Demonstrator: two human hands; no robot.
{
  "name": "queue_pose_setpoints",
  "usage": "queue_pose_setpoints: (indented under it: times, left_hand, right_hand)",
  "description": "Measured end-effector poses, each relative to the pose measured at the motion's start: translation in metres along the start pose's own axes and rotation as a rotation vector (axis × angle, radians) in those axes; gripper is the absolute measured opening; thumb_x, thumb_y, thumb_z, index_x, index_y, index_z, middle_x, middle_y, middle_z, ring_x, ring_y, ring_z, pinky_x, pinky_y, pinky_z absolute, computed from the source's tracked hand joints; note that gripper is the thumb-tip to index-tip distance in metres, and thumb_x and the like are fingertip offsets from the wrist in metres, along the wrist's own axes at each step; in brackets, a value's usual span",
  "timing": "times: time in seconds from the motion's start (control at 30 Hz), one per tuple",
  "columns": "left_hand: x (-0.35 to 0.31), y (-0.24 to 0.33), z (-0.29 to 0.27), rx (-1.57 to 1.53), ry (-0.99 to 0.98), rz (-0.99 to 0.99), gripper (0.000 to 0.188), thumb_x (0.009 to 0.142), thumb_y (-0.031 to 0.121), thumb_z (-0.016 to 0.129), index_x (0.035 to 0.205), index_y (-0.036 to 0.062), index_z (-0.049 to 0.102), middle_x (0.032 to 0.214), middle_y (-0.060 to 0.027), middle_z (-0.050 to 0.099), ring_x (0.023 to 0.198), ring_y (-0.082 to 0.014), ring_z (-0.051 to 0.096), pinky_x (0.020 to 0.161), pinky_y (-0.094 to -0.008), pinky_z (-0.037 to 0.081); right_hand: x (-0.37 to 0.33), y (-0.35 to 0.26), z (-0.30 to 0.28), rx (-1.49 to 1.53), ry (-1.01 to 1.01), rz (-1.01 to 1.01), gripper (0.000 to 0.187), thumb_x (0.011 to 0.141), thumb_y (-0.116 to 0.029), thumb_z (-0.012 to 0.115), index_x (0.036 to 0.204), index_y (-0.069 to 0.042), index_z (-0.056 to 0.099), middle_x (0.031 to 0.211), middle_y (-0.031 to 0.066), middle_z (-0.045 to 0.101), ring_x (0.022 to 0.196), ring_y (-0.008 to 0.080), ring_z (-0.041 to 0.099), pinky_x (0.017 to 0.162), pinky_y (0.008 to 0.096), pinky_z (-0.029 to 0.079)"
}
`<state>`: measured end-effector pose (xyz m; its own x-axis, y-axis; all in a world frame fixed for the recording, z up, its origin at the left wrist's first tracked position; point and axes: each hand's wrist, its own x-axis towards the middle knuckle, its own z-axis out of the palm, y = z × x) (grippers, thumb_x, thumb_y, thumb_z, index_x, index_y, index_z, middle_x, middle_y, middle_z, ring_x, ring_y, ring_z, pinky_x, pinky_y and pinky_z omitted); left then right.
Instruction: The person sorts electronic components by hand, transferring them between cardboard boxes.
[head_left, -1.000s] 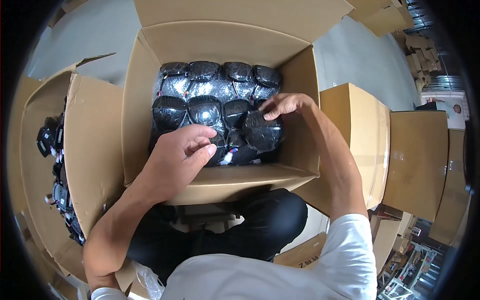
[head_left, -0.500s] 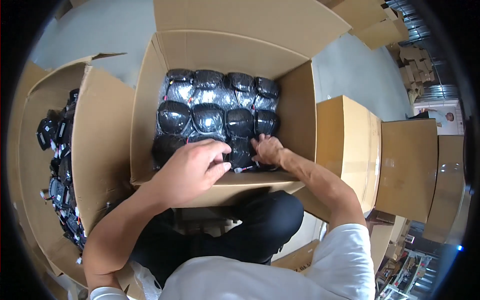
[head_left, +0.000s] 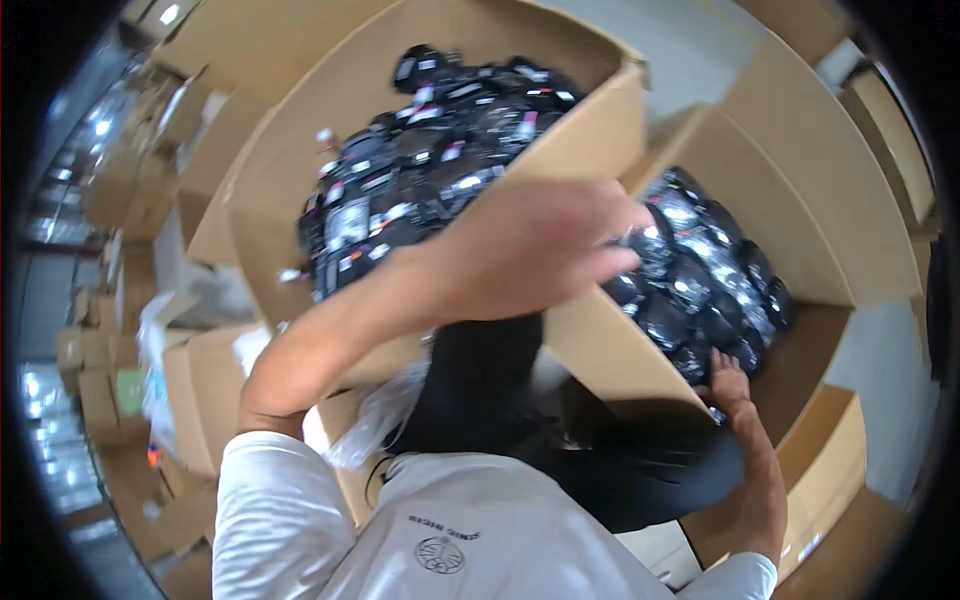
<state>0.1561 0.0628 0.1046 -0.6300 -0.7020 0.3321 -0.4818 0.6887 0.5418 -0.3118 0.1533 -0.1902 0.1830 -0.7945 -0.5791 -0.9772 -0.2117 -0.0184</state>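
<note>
Blurred by motion, my left hand (head_left: 560, 240) hangs over the shared side of two cardboard boxes. Its thumb and fingers are apart, and nothing shows between them. My right hand (head_left: 731, 382) reaches down inside the right-hand box (head_left: 630, 355), fingers spread, touching the near end of the packed rows. Those rows are rounded glossy black units (head_left: 690, 285) with clear plastic wrap between them; my left hand covers some. In the larger left-hand box (head_left: 590, 130) lies a loose heap of black units (head_left: 430, 150) with white connectors and coloured wire ends.
Crumpled clear plastic (head_left: 375, 420) lies beside my leg. Several cardboard boxes (head_left: 205, 380) stand to the left, with more stacked behind. Another carton (head_left: 825, 470) sits to the right of the packed box, and its raised flap (head_left: 820, 180) stands at the far side.
The view has swung left, bringing the heaped box to the middle. My left hand has lifted out of the packed box toward the heaped one. My right hand stays at the packed units.
</note>
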Motion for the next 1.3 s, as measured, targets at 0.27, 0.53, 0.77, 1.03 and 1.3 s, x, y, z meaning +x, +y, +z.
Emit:
queue_pose_setpoints:
  times: [0.27,0.53,0.77,1.03,1.3]
  left_hand:
    - [-0.307,0.033,-0.126,0.472,1.265,-0.941,0.023,0.102,0.017,0.058,0.105,-0.0055,0.065,0.089,-0.0059,0.065,0.084,-0.0135,0.062,0.079,-0.0273,0.052]
    - [-0.388,0.070,0.053,0.199,-0.008,-1.225,0.041,0.086,0.023,0.073,0.118,-0.0010,0.064,0.107,-0.0226,0.067,0.104,-0.0421,0.062,0.092,-0.0473,0.050]
    - [-0.344,0.114,-0.105,-0.185,0.081,-0.949,0.014,0.086,0.013,0.076,0.092,0.0000,0.073,0.075,-0.0099,0.069,0.066,-0.0133,0.060,0.064,-0.0295,0.049]
    - [-0.294,0.139,-0.185,-0.194,0.268,-0.733,0.019,0.092,0.016,0.072,0.082,-0.0002,0.072,0.070,0.0037,0.061,0.066,-0.0033,0.051,0.059,-0.0232,0.043]
    - [-0.294,0.136,-0.354,-0.179,1.025,-0.534,0.037,0.099,0.041,0.062,0.093,0.0046,0.067,0.077,-0.0023,0.068,0.065,-0.0105,0.064,0.065,-0.0250,0.052]
  right_hand:
    - [-0.036,-0.020,-0.048,1.167,-0.035,-0.051,0.065,0.092,-0.027,0.071,0.143,0.002,0.045,0.135,0.0173,0.058,0.124,0.0255,0.055,0.106,0.0386,0.043]
    - [-0.065,-0.066,-0.122,0.868,0.267,-0.019,0.057,0.094,-0.024,0.068,0.137,0.009,0.050,0.130,0.0212,0.061,0.121,0.0283,0.058,0.106,0.0380,0.042]
    - [-0.181,-0.311,-0.250,0.637,0.509,-0.744,0.063,0.079,-0.027,0.079,0.132,0.000,0.058,0.125,0.0159,0.065,0.118,0.0311,0.061,0.104,0.0400,0.045]
    - [-0.162,-0.486,-0.207,0.530,0.604,-1.063,0.059,0.079,-0.008,0.071,0.133,0.001,0.051,0.113,0.0231,0.064,0.105,0.0376,0.063,0.089,0.0448,0.052]
    - [-0.080,-0.426,-0.115,0.197,0.683,-0.685,0.012,0.080,-0.009,0.059,0.091,-0.003,0.060,0.076,0.0184,0.067,0.072,0.0385,0.068,0.063,0.0477,0.054]
